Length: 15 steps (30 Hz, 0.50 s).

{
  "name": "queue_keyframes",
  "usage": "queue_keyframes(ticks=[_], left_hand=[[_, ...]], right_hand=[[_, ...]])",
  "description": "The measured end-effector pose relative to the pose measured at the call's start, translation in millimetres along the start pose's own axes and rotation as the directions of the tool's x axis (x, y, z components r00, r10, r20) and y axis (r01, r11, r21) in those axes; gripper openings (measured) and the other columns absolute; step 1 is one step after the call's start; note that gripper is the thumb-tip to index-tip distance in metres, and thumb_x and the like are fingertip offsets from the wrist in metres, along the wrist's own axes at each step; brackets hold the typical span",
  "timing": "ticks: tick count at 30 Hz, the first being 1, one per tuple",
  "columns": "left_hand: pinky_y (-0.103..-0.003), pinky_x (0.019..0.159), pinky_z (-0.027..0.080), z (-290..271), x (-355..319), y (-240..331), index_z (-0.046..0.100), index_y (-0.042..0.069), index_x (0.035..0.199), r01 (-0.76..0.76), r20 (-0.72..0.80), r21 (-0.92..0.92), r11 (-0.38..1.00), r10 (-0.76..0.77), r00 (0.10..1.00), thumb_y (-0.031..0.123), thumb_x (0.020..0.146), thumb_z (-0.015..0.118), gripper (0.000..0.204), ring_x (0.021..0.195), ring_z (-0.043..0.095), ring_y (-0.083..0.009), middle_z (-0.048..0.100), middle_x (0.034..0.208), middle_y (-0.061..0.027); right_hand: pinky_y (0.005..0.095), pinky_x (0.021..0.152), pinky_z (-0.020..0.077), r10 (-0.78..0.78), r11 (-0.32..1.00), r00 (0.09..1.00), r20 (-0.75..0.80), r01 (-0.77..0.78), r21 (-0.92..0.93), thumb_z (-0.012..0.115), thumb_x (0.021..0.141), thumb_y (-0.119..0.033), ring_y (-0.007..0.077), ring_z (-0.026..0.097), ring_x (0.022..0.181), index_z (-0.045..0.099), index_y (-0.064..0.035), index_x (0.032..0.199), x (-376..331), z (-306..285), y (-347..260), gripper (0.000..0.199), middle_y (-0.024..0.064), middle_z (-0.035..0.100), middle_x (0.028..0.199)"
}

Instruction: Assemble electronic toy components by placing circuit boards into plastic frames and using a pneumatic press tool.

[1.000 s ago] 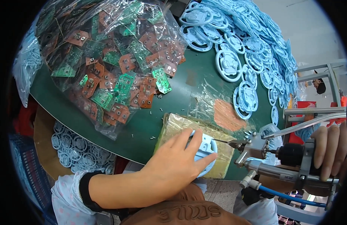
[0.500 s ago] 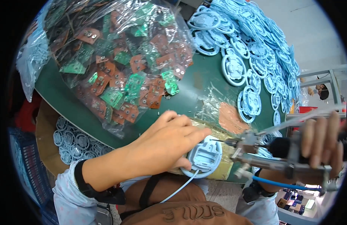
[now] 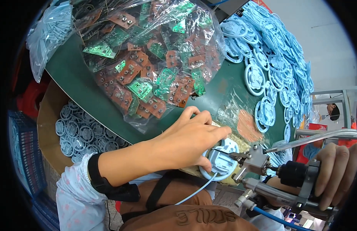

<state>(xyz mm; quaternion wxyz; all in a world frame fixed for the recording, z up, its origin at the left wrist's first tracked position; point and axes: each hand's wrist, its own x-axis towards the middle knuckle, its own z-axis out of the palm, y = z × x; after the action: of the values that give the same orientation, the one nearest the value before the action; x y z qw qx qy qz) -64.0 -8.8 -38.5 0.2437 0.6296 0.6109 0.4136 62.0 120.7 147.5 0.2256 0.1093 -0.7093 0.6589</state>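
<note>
We grip the light-blue wheel [image 3: 224, 164] in our left hand [image 3: 182, 140], the driver tool [image 3: 292, 174] in our right hand [image 3: 334, 173].

The left forearm [image 3: 126, 159] is slanting in from the lower left. The left hand [image 3: 188, 140] is showing its back, its thumb [image 3: 205, 164] and index finger [image 3: 221, 133] standing apart, the other fingers bending. The right hand [image 3: 335, 175] is gripping, its fingers curling side by side.

Beyond the left hand [image 3: 186, 139], tabletop [image 3: 233, 77] opens between bagged boards [image 3: 165, 81] and wheels [image 3: 255, 79].
</note>
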Motion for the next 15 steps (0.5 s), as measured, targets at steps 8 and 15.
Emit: queue_keyframes(ticks=[8,15], left_hand=[[-0.045,0.104,0.03,-4,3,5,0.053,0.011,0.137,0.027,0.038,0.02,0.999,-0.028,0.999,0.028,0.062,0.09,0.086,0.113,0.052,-0.029,0.067,0.122,-0.0027],[-0.043,0.095,0.038,5,-3,12,0.057,0.009,0.128,-0.108,-0.209,0.223,0.969,0.155,0.965,0.038,0.068,0.086,0.072,0.105,0.057,-0.0273,0.069,0.106,-0.0057]], right_hand=[[0.0265,0.06,0.0516,0.219,0.975,0.971,0.092,-0.222,0.023,0.058,0.097,-0.01,0.011,0.057,0.058,0.043,-0.0102,0.106,8,-24,10,0.018,0.0017,0.052,0.072],[0.0303,0.065,0.0517,0.137,0.991,0.987,0.085,-0.136,-0.019,0.054,0.099,-0.012,0.0134,0.059,0.065,0.045,-0.0082,0.118,2,-70,-44,0.021,0.0034,0.054,0.077]])
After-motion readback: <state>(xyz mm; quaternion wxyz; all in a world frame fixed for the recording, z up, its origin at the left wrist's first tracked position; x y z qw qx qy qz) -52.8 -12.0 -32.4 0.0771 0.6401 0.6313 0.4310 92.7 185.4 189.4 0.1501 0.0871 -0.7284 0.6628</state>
